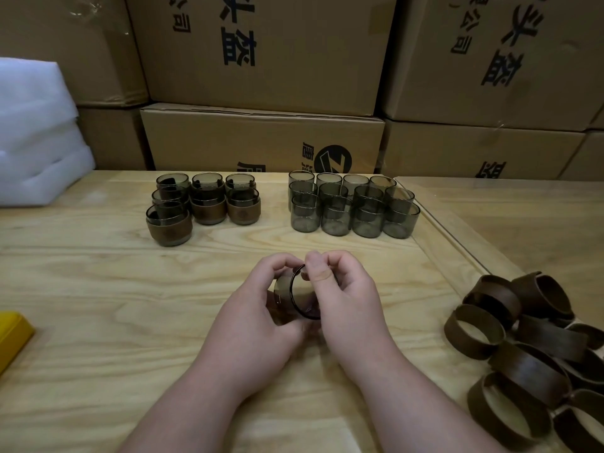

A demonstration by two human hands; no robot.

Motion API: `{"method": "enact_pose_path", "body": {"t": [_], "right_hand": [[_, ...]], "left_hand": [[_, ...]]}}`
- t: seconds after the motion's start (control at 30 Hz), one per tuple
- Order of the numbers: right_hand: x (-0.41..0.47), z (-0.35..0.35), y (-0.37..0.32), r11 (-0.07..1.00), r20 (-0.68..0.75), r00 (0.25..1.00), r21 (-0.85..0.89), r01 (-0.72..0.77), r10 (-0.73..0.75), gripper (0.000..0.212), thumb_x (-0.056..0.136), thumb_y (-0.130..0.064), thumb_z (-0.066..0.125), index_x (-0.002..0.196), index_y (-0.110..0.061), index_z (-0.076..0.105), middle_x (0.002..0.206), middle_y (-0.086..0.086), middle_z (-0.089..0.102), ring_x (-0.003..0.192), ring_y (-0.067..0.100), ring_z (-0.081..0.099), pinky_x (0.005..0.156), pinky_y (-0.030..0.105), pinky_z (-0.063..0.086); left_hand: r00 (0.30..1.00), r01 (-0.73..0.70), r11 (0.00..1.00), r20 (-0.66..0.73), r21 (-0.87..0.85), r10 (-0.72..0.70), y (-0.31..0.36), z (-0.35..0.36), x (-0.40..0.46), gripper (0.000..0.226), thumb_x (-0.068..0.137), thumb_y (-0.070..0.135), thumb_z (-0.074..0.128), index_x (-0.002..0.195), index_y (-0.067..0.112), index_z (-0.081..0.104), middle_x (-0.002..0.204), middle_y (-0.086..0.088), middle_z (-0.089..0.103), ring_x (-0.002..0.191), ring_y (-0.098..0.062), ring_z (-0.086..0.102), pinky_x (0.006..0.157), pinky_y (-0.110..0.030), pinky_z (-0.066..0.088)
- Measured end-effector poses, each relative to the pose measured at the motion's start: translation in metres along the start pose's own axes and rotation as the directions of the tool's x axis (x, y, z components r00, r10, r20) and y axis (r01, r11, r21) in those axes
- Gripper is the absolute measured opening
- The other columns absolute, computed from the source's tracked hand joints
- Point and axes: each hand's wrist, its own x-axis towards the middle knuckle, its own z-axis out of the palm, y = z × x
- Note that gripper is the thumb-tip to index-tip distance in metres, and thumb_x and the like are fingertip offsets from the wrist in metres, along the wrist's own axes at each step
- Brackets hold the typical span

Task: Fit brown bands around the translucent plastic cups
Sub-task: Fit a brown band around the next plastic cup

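Holding one translucent cup (295,297) on its side just above the bench (98,289), we have our left hand (261,318) curled round its body and our right hand (343,302) pinching at the rim, thumb on top; whether a band is already between those right fingers we cannot tell, since the hand hides that side. The cup's mouth faces us and slightly right. The risks, as we judge them: the smooth wall could slip from the left hand's grip if we push hard against the rim, and a band started crooked would likely bind and sit skewed. The loose brown bands (529,354) lie heaped at the right edge of the bench, well apart from the cup, so reaching over could nudge some off. The bare cups (353,207) stand packed closely at the back right, the banded cups (202,201) stacked at the back left; a careless sleeve or a hasty set-down could topple either group.
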Motion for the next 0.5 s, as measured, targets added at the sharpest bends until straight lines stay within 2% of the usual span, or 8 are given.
{"method": "enact_pose_path", "body": {"t": [0.07, 0.17, 0.3, 0.43, 0.5], "right_hand": [[0.0002, -0.0006, -0.0013, 1.000, -0.002, 1.000, 0.022, -0.019, 0.019, 0.044, 0.076, -0.071, 0.058, 0.086, -0.029, 0.066, 0.090, 0.002, 0.072, 0.088, 0.033, 0.070, 0.080, 0.058, 0.059], [0.0013, -0.0018, -0.0014, 0.997, 0.014, 0.999, 0.065, -0.043, 0.042, 0.035, 0.086, -0.061, 0.054, 0.086, -0.029, 0.068, 0.090, 0.000, 0.074, 0.088, 0.033, 0.073, 0.082, 0.060, 0.059], [0.0020, -0.0015, -0.0009, 0.995, 0.013, 0.999, 0.096, -0.034, 0.033, 0.036, 0.092, -0.051, 0.050, 0.090, -0.023, 0.072, 0.091, 0.001, 0.076, 0.088, 0.027, 0.075, 0.085, 0.057, 0.060], [0.0035, -0.0003, 0.0023, 0.990, 0.038, 0.998, 0.132, -0.053, 0.049, 0.036, 0.094, -0.046, 0.049, 0.097, -0.023, 0.076, 0.097, 0.003, 0.078, 0.094, 0.026, 0.076, 0.088, 0.053, 0.060], [0.0047, 0.0002, 0.0041, 0.988, 0.051, 0.997, 0.142, -0.059, 0.052, 0.033, 0.092, -0.045, 0.049, 0.097, -0.028, 0.077, 0.099, 0.001, 0.079, 0.095, 0.024, 0.076, 0.080, 0.043, 0.059]], "left_hand": [[1.000, 0.007, 1.000, -0.006, -0.011, -0.007, -0.0002, 0.0006, 0.0000, 0.073, 0.065, 0.018, 0.087, 0.115, 0.059, 0.052, 0.111, 0.028, 0.064, 0.081, -0.007, 0.072, 0.074, -0.021, 0.054], [1.000, 0.028, 0.998, -0.010, -0.056, -0.029, 0.0009, 0.0011, 0.0004, 0.072, 0.061, 0.033, 0.087, 0.117, 0.059, 0.051, 0.116, 0.022, 0.065, 0.088, -0.011, 0.073, 0.085, -0.039, 0.059], [0.999, 0.039, 0.991, -0.023, -0.132, -0.042, 0.0029, 0.0022, 0.0017, 0.074, 0.051, 0.055, 0.083, 0.118, 0.057, 0.051, 0.121, 0.021, 0.066, 0.091, -0.012, 0.075, 0.089, -0.046, 0.059], [0.997, 0.050, 0.988, -0.053, -0.148, -0.059, 0.0019, 0.0023, 0.0027, 0.071, 0.055, 0.048, 0.085, 0.116, 0.059, 0.050, 0.118, 0.026, 0.066, 0.094, -0.008, 0.074, 0.091, -0.047, 0.058], [0.995, 0.056, 0.988, -0.075, -0.147, -0.067, 0.0006, 0.0028, 0.0030, 0.069, 0.060, 0.042, 0.086, 0.117, 0.059, 0.049, 0.117, 0.028, 0.067, 0.095, -0.006, 0.073, 0.093, -0.046, 0.057]]}}
